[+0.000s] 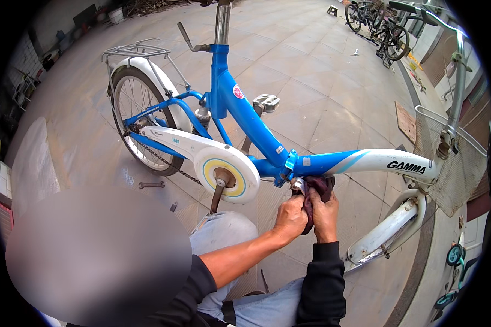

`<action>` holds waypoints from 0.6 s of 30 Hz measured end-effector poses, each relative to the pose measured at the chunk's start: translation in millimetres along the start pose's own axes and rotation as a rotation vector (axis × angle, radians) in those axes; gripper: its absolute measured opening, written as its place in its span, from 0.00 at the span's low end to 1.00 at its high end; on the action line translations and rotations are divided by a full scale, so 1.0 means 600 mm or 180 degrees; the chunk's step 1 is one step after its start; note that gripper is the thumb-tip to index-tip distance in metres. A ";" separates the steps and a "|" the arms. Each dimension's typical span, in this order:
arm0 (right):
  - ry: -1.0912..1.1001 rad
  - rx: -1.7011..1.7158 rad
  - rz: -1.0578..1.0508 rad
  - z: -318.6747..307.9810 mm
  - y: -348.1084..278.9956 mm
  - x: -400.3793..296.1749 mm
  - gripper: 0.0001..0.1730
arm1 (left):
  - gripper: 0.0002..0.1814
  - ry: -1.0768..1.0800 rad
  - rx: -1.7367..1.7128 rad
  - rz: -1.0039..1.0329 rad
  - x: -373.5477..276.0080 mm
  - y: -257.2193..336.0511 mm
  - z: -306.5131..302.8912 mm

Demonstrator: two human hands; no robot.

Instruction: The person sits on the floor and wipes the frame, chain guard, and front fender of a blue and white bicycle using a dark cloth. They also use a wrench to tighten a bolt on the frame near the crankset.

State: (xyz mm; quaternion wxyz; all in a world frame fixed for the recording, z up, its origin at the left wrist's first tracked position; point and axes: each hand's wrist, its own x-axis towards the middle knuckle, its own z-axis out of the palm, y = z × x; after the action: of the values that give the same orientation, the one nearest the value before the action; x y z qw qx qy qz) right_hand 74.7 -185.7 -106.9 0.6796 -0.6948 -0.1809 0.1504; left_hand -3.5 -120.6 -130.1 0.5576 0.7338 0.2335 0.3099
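Observation:
A blue and white folding bicycle (253, 126) stands before me, its blue frame hinge clamp (286, 168) at the middle of the frame. Just below that hinge, my left hand (290, 218) and my right hand (325, 212) grip a dark maroon cloth (321, 186) together. A small silver metal part (298, 184) shows at the cloth's upper left, above my left fingers. Whether it is fixed to the frame I cannot tell. Left of my hands are the white chain guard (245, 180) and the rusty crank arm (217, 198).
An open-end wrench (151, 185) lies on the paved floor (302, 94). A thin rod-like tool (264, 280) is beside my jeans. The wire basket (454, 180) and front fender (386, 235) are to the right. Bicycles (386, 39) stand farther back. A blurred patch hides the lower left.

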 end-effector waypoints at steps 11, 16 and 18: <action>-0.0112 -0.1763 -0.1680 0.042 -0.046 -0.052 0.28 | 0.12 -0.0110 -0.0451 0.0499 -0.008 -0.013 -0.007; 0.0239 -0.0696 -0.0773 0.031 -0.013 -0.045 0.18 | 0.10 -0.0238 0.0008 0.0055 -0.005 -0.021 0.000; 0.0096 -0.0442 -0.0336 0.011 -0.003 -0.035 0.14 | 0.08 -0.0398 0.0014 -0.0376 -0.004 -0.003 -0.008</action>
State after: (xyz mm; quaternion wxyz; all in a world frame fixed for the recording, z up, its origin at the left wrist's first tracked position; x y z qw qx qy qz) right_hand 52.8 -189.5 -106.2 0.6394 -0.7319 -0.2171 0.0910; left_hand -8.5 -118.3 -131.4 0.5868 0.7379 0.2418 0.2296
